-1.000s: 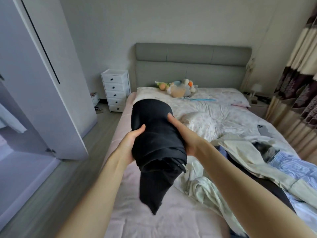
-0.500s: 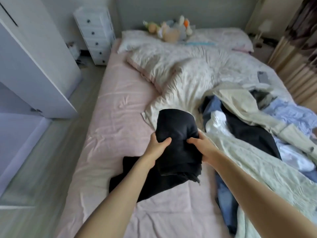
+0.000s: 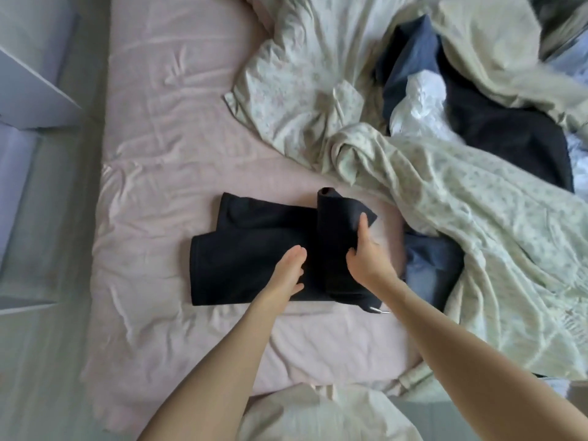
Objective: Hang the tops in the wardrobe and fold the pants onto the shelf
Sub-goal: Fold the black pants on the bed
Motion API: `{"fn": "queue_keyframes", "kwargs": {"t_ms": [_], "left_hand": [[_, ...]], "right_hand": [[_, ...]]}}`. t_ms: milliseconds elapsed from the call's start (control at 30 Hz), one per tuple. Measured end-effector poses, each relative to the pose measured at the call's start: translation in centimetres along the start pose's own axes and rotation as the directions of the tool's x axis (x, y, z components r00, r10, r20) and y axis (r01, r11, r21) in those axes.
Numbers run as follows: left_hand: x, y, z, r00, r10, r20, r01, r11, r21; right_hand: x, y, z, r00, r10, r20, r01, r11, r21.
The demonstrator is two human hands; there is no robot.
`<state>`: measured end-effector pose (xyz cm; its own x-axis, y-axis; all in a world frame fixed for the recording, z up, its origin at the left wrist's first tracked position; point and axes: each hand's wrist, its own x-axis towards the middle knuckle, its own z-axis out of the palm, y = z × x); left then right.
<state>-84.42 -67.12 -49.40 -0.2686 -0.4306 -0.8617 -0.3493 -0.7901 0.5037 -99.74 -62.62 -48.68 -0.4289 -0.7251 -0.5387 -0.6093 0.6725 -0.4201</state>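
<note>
Black pants [image 3: 254, 253]: laid on the pink sheet [image 3: 152, 154] near the bed's front edge, partly folded, long axis running left to right across the view
Raised fold: the right end of the pants is lifted into an upright flap, held above the flat part
Right hand [image 3: 366, 253]: the flap is gripped from its right side, thumb toward the middle, fingers curled round the cloth's edge
Left hand [image 3: 289, 268]: fingers straight and together, pressed flat on the pants just left of the flap; nothing is grasped
Key relation: the flat length lies leftward of the right hand, so the flap is judged ready to be brought over to the left, across the pinning left hand
Zip pull [image 3: 377, 310]: a small metal piece is seen at the near right corner of the pants
Floral duvet [image 3: 445, 202]: bunched along the bed's right side, with other garments [image 3: 496, 128] heaped on it
Wardrobe: not clearly seen
</note>
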Motion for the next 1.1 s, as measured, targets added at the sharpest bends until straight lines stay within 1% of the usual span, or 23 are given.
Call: {"fn": "queue_keyframes", "kwargs": {"t_ms": [67, 100, 133, 200, 267, 300, 333, 367, 400, 433, 467, 500, 600, 667, 700, 767, 833, 867, 900, 967, 1000, 1067, 1100], "left_hand": [[1.3, -0.4, -1.1, 0.999, 0.003, -0.046, -0.008, 0.993, -0.119], [1.7, -0.3, -1.7, 0.998, -0.006, -0.066, -0.005, 0.986, -0.166], [2.4, -0.2, -2.3, 0.995, -0.016, -0.096, -0.002, 0.983, -0.185], [3.4, -0.3, -3.2, 0.979, 0.02, -0.203, -0.047, 0.991, -0.126], [3.8, -0.6, -3.6, 0.931, 0.162, -0.326, -0.147, 0.987, 0.069], [3.8, -1.0, -3.6, 0.894, 0.267, -0.359, -0.192, 0.953, 0.233], [3.5, -1.3, -3.4, 0.846, 0.387, -0.367, -0.209, 0.873, 0.44], [3.4, -1.9, -3.3, 0.784, 0.513, -0.351, -0.203, 0.745, 0.635], [3.1, -2.3, -2.9, 0.709, 0.636, -0.304, -0.199, 0.594, 0.779], [3.2, -2.8, -2.7, 0.648, 0.722, -0.245, -0.204, 0.474, 0.857], [3.1, -3.0, -2.4, 0.63, 0.752, -0.194, -0.22, 0.412, 0.884], [3.1, -3.2, -2.4, 0.658, 0.736, -0.16, -0.241, 0.407, 0.881], [3.4, -3.6, -3.3, 0.809, 0.576, -0.113, -0.259, 0.523, 0.812], [3.5, -3.6, -4.6, 0.844, 0.532, -0.073, -0.279, 0.551, 0.787], [3.3, -3.4, -5.2, 0.83, 0.553, -0.069, -0.31, 0.561, 0.768], [2.9, -2.5, -6.4, 0.752, 0.649, -0.11, -0.394, 0.578, 0.715], [3.1, -1.2, -7.2, 0.7, 0.7, -0.141, -0.455, 0.59, 0.667], [3.3, -0.5, -7.5, 0.709, 0.692, -0.134, -0.462, 0.599, 0.654], [3.8, 0.1, -7.8, 0.745, 0.657, -0.118, -0.443, 0.619, 0.649], [4.6, 1.3, -7.9, 0.835, 0.54, -0.106, -0.343, 0.661, 0.667], [4.8, 1.6, -7.7, 0.854, 0.505, -0.122, -0.288, 0.655, 0.698], [4.7, 1.8, -7.3, 0.819, 0.536, -0.205, -0.222, 0.626, 0.747], [4.6, 1.8, -7.3, 0.788, 0.559, -0.258, -0.234, 0.659, 0.714]], "right_hand": [[0.2, -1.3, 1.7, 0.984, -0.156, 0.08, 0.156, 0.988, 0.015], [0.1, -1.9, 2.1, 0.97, -0.213, 0.12, 0.204, 0.976, 0.08], [0.3, -2.3, 2.7, 0.964, -0.227, 0.14, 0.195, 0.959, 0.208], [0.4, -2.4, 3.5, 0.989, -0.143, 0.048, 0.104, 0.88, 0.464], [0.6, -1.5, 4.3, 0.992, 0.021, -0.123, 0.046, 0.852, 0.521], [0.8, -0.9, 4.8, 0.987, 0.079, -0.141, 0.007, 0.854, 0.52], [1.0, -0.2, 5.0, 0.987, 0.132, -0.089, -0.064, 0.841, 0.537], [1.2, 0.4, 5.5, 0.982, 0.185, 0.038, -0.173, 0.795, 0.581], [1.3, 0.9, 5.5, 0.96, 0.21, 0.186, -0.28, 0.712, 0.643], [1.5, 1.2, 5.7, 0.928, 0.202, 0.314, -0.369, 0.628, 0.685], [1.6, 1.5, 5.6, 0.901, 0.181, 0.395, -0.424, 0.566, 0.707], [1.8, 1.5, 5.8, 0.886, 0.157, 0.437, -0.448, 0.54, 0.713], [2.4, 0.9, 6.3, 0.877, 0.119, 0.466, -0.445, 0.567, 0.693], [2.4, -0.1, 6.7, 0.896, 0.085, 0.435, -0.386, 0.632, 0.672], [2.2, -0.7, 6.9, 0.919, 0.056, 0.391, -0.326, 0.665, 0.672], [1.8, -1.4, 7.7, 0.957, -0.016, 0.288, -0.18, 0.747, 0.64], [1.0, -1.8, 8.8, 0.966, -0.031, 0.257, -0.128, 0.806, 0.578], [0.5, -1.8, 9.2, 0.96, -0.002, 0.279, -0.165, 0.803, 0.573], [0.1, -1.8, 9.7, 0.953, 0.024, 0.302, -0.211, 0.769, 0.603], [-0.4, -1.7, 10.2, 0.943, 0.053, 0.327, -0.277, 0.666, 0.692], [-0.5, -1.9, 10.1, 0.943, 0.073, 0.326, -0.296, 0.635, 0.714], [-0.5, -2.7, 9.7, 0.963, 0.112, 0.243, -0.254, 0.67, 0.698], [-0.6, -3.3, 9.6, 0.979, 0.11, 0.172, -0.198, 0.724, 0.661]]}}
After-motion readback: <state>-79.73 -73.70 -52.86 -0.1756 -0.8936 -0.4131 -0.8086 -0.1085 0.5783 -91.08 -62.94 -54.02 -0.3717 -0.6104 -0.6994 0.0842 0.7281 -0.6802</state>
